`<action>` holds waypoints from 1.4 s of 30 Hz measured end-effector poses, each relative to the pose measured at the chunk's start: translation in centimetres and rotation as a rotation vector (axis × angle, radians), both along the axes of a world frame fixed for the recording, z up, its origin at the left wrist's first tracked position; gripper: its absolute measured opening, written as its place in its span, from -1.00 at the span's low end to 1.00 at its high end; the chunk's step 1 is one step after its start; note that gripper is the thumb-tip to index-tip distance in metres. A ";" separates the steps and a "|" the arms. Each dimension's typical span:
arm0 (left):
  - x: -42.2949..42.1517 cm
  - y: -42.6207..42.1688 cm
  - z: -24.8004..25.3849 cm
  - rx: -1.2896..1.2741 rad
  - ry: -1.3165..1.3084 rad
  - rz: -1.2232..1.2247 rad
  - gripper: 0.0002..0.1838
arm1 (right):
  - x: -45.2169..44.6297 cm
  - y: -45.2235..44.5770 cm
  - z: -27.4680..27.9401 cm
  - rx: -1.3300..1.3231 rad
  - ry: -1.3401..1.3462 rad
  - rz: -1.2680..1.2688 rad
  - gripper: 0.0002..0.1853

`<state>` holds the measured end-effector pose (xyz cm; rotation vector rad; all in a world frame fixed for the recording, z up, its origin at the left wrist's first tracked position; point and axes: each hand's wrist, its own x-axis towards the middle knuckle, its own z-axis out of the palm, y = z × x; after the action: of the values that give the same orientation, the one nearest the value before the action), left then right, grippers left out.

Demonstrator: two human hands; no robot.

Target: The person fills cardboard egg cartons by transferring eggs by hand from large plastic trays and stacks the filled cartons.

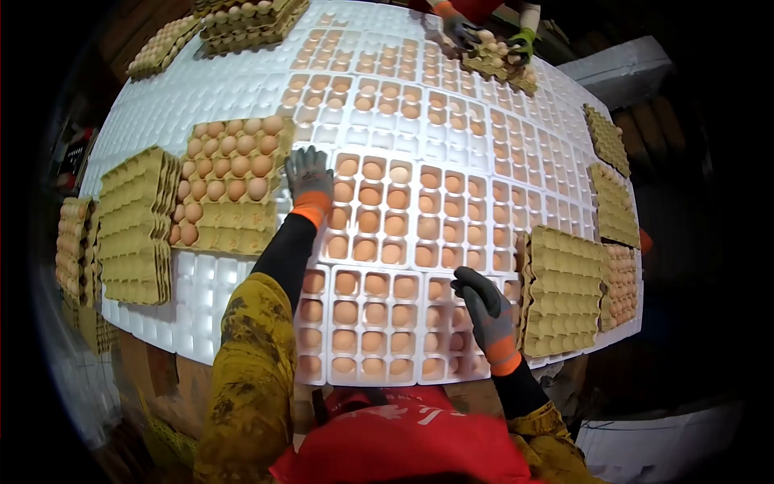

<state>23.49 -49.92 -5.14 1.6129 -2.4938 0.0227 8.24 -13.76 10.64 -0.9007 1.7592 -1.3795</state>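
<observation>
My left hand [310, 179], in a grey glove with an orange cuff, is spread flat at the left edge of the white foam trays, beside a pulp tray of eggs [234, 165]. Nothing shows in its grip. My right hand [485, 310], gloved alike, hovers over the near right foam tray [431, 323], its fingers apart from the thumb and nothing visible between them. Brown eggs fill the compartments of the near foam trays [372, 270]. The pulp tray beside my left hand has several bare cups along its near edge.
Stacked empty pulp trays stand at the left [133, 230] and right [562, 290]. More egg-filled stacks [250, 24] lie at the far left. Across the table, a co-worker's gloved hands [524, 44] handle eggs over a pulp tray [500, 68]. A white block [617, 73] sits at the back right.
</observation>
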 end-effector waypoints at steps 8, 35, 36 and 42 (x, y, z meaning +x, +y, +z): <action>-5.8 24.4 9.2 0.469 0.836 -0.414 -0.51 | -20.8 19.1 1.4 0.033 0.589 -0.640 -0.60; 35.5 16.5 24.7 -0.270 1.308 0.286 -0.62 | 20.5 -17.6 4.8 -0.512 -0.092 0.490 -0.13; 41.4 14.1 23.9 -0.349 1.240 0.359 -0.67 | 25.6 -19.6 5.5 -0.588 -0.147 0.516 -0.13; 64.9 2.7 17.4 -0.313 1.431 0.318 -0.66 | 43.9 -26.3 6.4 -0.677 0.056 0.499 -0.13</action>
<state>88.35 -47.24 12.28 1.1433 -1.0702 -0.4821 52.17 -40.06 17.07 -1.6158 0.9753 -1.6166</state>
